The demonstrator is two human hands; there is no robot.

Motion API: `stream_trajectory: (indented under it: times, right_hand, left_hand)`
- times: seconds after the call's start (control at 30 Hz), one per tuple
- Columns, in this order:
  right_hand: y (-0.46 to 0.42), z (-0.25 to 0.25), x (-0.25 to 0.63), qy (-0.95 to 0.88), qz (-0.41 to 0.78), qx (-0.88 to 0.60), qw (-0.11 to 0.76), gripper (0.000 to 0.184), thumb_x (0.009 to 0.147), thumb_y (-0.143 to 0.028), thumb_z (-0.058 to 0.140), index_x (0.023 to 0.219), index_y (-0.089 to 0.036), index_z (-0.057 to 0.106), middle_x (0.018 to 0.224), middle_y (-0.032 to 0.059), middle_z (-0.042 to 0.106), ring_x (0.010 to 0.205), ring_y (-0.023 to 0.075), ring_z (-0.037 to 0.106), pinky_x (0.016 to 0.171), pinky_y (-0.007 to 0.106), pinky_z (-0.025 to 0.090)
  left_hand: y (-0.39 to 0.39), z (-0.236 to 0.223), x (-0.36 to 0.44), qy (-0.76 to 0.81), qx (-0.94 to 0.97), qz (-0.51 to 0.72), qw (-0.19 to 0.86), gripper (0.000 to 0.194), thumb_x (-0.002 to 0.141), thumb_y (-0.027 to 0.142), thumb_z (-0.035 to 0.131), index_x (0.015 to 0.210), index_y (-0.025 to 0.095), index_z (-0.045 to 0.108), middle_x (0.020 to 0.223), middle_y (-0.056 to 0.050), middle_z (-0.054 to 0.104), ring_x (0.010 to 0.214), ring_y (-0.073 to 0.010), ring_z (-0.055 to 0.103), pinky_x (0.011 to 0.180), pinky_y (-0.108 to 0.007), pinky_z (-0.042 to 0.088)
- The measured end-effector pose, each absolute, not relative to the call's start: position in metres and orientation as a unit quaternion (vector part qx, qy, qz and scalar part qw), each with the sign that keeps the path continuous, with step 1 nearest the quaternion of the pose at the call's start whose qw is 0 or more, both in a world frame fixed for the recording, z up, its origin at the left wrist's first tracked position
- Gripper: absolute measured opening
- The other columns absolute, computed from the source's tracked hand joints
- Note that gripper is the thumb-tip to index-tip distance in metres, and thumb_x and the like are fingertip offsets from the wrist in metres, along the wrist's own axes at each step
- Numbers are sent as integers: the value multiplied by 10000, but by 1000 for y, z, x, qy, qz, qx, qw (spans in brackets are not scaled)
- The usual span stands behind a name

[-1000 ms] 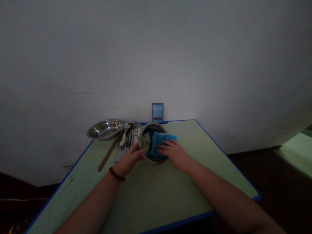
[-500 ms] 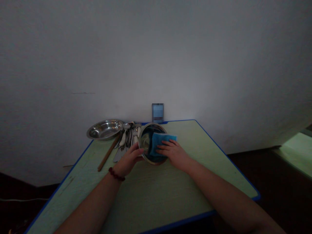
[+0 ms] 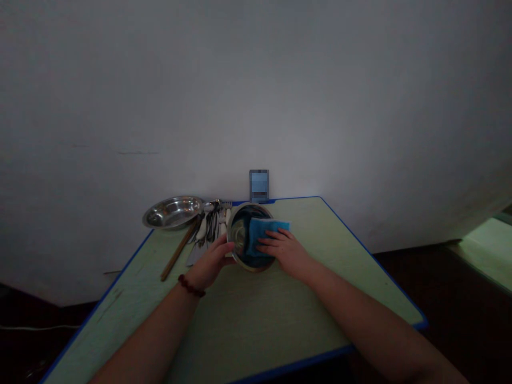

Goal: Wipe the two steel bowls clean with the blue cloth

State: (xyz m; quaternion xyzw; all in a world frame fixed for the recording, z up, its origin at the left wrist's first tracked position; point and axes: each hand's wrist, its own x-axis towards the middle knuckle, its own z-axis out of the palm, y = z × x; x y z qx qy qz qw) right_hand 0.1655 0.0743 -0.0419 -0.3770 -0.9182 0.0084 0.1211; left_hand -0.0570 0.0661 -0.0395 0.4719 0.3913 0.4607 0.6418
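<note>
Gripping bowl: left hand | blue cloth: under spread right hand | best way: bowl steady, cloth flat, rub softly

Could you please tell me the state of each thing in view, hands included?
Left hand: gripping the bowl's side.
Right hand: fingers spread on the cloth.
Bowl: held, its open top facing the viewer.
Cloth: partly inside the bowl, under the right hand.
Dish: open side up.
Cutlery: loosely piled.
Chopsticks: lying slantwise, close together.
Bracelet: worn on the left wrist.
</note>
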Motion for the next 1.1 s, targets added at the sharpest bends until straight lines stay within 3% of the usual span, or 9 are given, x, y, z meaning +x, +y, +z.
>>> stream_trajectory:
  times: [1.1]
  right_hand:
    - [72,-37,163,-912,14,-392,119,416,865,-121,399,1227,-279,528,1331,-14,493,1264,195,366,1036,435,241]
  left_hand:
    - [64,-39,-57,394,481,456,638,477,682,354,651,1127,198,578,1143,-94,629,1081,-292,547,772,-356,490]
